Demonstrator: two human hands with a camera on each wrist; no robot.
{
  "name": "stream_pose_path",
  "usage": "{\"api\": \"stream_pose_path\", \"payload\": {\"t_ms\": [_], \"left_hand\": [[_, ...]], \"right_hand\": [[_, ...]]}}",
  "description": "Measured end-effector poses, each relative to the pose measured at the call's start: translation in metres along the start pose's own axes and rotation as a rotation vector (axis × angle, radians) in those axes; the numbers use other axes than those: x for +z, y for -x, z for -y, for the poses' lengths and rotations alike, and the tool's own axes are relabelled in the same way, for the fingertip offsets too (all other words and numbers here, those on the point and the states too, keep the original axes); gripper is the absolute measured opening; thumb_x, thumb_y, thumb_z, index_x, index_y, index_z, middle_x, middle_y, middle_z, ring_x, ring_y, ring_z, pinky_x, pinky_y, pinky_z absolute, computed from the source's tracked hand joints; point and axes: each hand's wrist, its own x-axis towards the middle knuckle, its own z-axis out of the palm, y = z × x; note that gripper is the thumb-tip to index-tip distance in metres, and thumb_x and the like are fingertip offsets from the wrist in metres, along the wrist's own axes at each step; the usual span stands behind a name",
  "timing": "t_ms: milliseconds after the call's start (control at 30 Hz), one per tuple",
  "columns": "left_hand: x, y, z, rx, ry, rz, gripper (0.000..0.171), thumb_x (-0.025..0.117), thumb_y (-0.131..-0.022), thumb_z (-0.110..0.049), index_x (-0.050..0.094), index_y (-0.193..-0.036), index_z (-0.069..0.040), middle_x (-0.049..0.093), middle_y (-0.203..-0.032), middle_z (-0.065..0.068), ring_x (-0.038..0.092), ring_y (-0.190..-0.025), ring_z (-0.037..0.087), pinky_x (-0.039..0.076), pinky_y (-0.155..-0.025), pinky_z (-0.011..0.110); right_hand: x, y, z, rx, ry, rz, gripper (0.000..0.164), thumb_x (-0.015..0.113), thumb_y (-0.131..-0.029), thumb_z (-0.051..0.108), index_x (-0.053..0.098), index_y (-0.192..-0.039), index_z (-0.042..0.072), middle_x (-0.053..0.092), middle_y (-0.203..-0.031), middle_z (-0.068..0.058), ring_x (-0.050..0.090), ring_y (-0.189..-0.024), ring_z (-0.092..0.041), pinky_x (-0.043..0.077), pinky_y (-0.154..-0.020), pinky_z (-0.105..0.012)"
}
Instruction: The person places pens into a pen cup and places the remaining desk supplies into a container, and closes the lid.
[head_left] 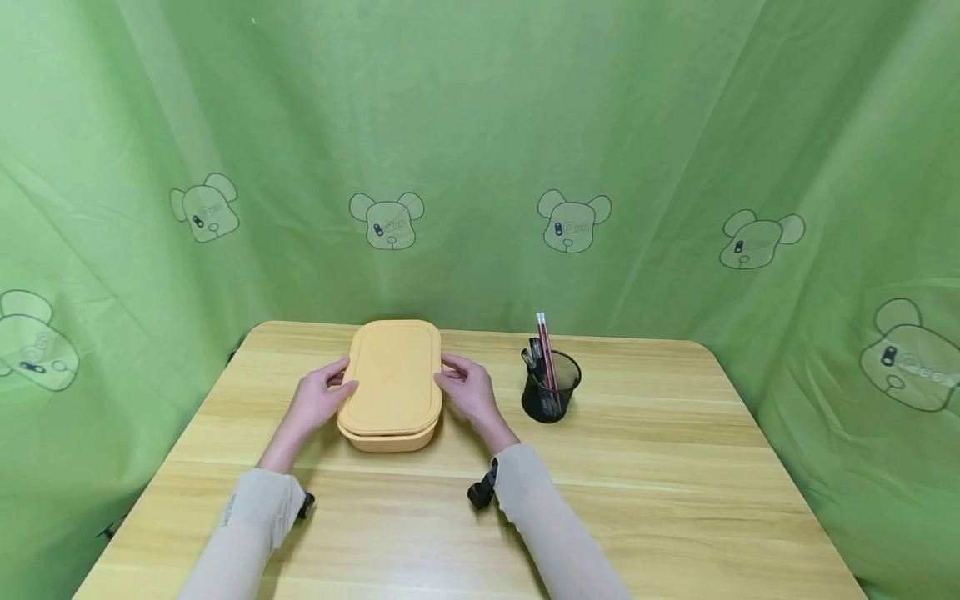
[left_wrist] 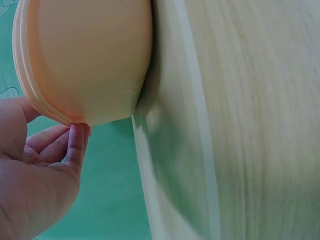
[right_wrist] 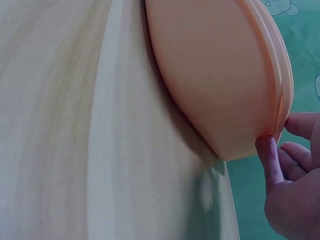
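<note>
A pale orange lunch box (head_left: 392, 444) sits on the wooden table, with its rounded lid (head_left: 396, 375) lying on top. A narrow gap shows between lid and box at the near edge. My left hand (head_left: 318, 398) grips the lid's left edge, thumb on top and fingers under the rim. On the opposite side my right hand (head_left: 469, 388) pinches the right edge the same way. In the right wrist view, the lid (right_wrist: 286, 85) stands slightly apart from the box (right_wrist: 215, 75) near my fingertips (right_wrist: 267, 145). What lies inside the box is hidden.
To the right of the lunch box stands a black mesh pen holder (head_left: 542, 408) with several pens and pencils. Green curtains (head_left: 480, 283) with bear prints surround the table (head_left: 637, 500) at the back and sides.
</note>
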Motion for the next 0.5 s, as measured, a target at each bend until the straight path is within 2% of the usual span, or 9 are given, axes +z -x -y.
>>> {"api": "stream_pose_path", "payload": {"t_ms": [300,500], "left_hand": [[-0.0004,-0.0017,0.0017,-0.006,0.009,0.01,0.055,0.063,-0.093,-0.022,0.045,-0.141,-0.003,0.057,-0.13,0.02,0.058,-0.115,0.032,0.047,-0.099,0.043],[-0.0004,0.0004,0.0021,-0.004,0.027,0.018,0.055,0.063,-0.093,-0.022,0.044,-0.141,-0.002,0.054,-0.135,0.02,0.057,-0.117,0.032,0.047,-0.099,0.043]], "right_hand": [[0.0004,-0.0014,-0.0008,0.002,-0.019,-0.002,0.043,0.072,-0.085,0.009,0.061,-0.126,0.005,0.064,-0.123,-0.011,0.065,-0.103,-0.021,0.055,-0.085,-0.027],[0.0002,0.0014,0.0021,0.038,-0.038,-0.001,0.044,0.073,-0.084,0.008,0.062,-0.126,0.007,0.063,-0.126,-0.009,0.065,-0.105,-0.021,0.055,-0.085,-0.025]]}}
